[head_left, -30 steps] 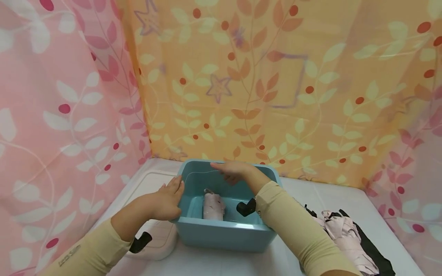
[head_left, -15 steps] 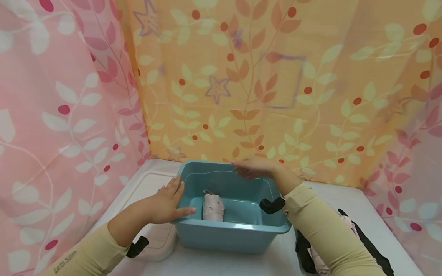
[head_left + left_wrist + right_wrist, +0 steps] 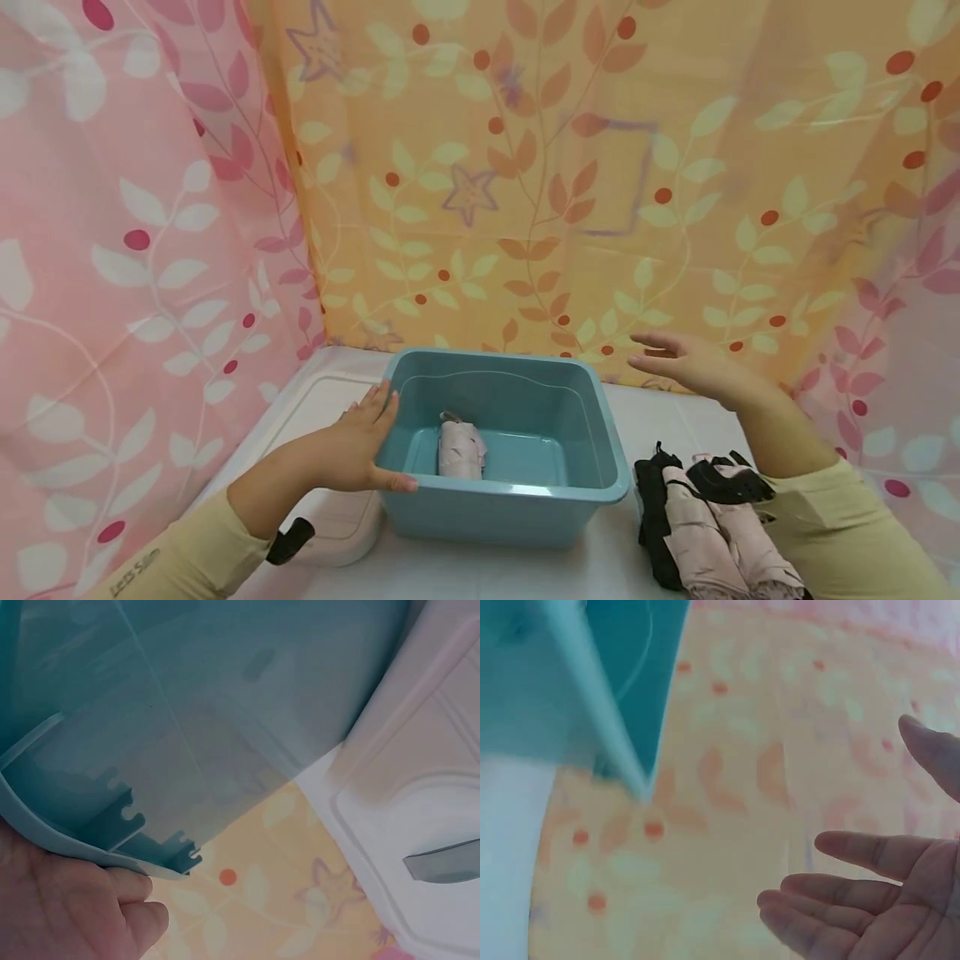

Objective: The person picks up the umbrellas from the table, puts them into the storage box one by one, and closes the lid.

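Note:
A teal plastic bin (image 3: 517, 508) stands in the middle of the white table. Inside it lies one folded pale pink umbrella (image 3: 460, 450). My left hand (image 3: 360, 442) rests against the bin's left wall with straight fingers, and its thumb lies along the front rim. The left wrist view shows that palm (image 3: 67, 907) under the bin's rim (image 3: 90, 847). Held in the air to the right of the bin, my right hand (image 3: 678, 360) is open and touches nothing. The right wrist view shows its spread fingers (image 3: 855, 892) beside a corner of the bin (image 3: 562, 682).
Several folded pink and black umbrellas (image 3: 712, 525) lie on the table right of the bin. A white lid (image 3: 337, 521) lies flat at the bin's left. Patterned pink and orange curtains (image 3: 525, 192) close in the table on three sides.
My right hand has moved from above the bin's back rim out to the right, clear of the bin. My left hand stays on the left wall, its thumb now on the front rim.

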`<state>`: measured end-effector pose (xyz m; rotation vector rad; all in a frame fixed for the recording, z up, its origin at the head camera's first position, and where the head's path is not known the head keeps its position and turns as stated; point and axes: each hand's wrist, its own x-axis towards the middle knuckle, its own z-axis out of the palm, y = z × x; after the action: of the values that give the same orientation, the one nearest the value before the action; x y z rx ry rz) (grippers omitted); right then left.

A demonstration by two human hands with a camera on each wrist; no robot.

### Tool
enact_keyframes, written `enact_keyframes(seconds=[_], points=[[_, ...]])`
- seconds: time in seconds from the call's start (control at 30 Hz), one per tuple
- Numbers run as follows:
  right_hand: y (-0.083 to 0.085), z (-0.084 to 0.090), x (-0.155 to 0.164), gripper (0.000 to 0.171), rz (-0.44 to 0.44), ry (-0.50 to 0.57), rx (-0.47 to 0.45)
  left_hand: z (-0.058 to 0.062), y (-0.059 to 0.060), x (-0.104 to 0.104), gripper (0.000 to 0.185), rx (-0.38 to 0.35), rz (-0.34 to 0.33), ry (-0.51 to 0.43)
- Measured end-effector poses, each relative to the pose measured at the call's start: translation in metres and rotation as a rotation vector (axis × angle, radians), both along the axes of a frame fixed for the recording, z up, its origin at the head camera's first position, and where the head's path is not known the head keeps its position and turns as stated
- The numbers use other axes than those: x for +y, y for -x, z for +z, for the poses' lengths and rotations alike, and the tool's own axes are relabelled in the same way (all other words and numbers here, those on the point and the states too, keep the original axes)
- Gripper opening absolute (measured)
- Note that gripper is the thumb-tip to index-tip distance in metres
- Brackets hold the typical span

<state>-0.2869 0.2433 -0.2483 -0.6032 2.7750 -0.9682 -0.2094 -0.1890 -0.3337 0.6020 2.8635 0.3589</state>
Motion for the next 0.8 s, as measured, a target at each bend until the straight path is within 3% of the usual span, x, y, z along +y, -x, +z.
enact_keyframes(seconds=[0.2, 0.4, 0.8], points=[[-0.02, -0.005, 0.06, 0.067, -0.105, -0.057, -0.009, 0.001, 0.001, 0.001, 0.125, -0.011, -0.005, -0.028], [-0.034, -0.02, 0.097, 0.068, -0.164, -0.125, -0.012, 0.005, -0.001, -0.001, 0.125, -0.016, 0.002, -0.042], [-0.056, -0.064, 0.152, 0.067, -0.204, -0.053, -0.17, -0.001, 0.002, -0.003, 0.125, -0.007, 0.0, -0.047]])
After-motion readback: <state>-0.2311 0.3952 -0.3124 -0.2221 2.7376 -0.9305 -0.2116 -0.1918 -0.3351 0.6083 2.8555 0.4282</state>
